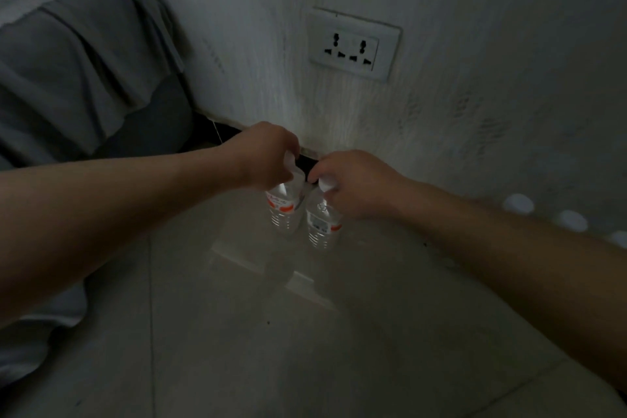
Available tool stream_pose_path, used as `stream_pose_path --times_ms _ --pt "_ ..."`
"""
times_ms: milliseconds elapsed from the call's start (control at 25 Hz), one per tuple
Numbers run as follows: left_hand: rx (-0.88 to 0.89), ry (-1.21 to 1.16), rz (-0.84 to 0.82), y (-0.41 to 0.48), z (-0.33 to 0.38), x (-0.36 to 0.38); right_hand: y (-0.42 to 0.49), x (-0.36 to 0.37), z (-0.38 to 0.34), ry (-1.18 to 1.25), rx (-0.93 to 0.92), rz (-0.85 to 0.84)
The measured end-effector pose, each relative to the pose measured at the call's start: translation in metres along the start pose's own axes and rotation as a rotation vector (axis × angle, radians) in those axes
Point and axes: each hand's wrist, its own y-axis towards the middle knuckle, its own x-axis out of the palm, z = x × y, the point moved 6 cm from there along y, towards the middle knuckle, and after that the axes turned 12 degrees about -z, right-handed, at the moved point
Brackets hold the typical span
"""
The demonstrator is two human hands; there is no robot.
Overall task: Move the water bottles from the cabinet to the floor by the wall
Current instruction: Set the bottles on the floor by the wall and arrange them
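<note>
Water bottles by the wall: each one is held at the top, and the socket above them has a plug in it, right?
Not quite: the head view shows the wall socket with nothing plugged in. The rest stands: the left grip holds the left bottle at its top, and the right grip holds the right bottle, by the wall.

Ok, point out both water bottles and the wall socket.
Left water bottle (281,206): head view, orange-labelled body.
Right water bottle (320,231): head view, clear ribbed body.
Wall socket (353,44): head view, faceplate centre.
</note>
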Motion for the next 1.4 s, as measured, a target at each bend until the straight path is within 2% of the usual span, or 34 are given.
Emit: stream_pose_path --times_ms 760,1120,1400 --pt "0.031 -0.053 0.000 0.042 0.078 -0.008 -0.053 -0.024 0.078 0.094 0.187 0.124" --pt "0.119 -0.004 -0.018 0.052 0.130 -0.006 -0.078 -0.033 0.113 0.110 0.250 0.203" --pt "0.176 0.047 -0.023 0.055 0.163 0.001 -0.094 -0.033 0.133 0.100 0.280 0.179"
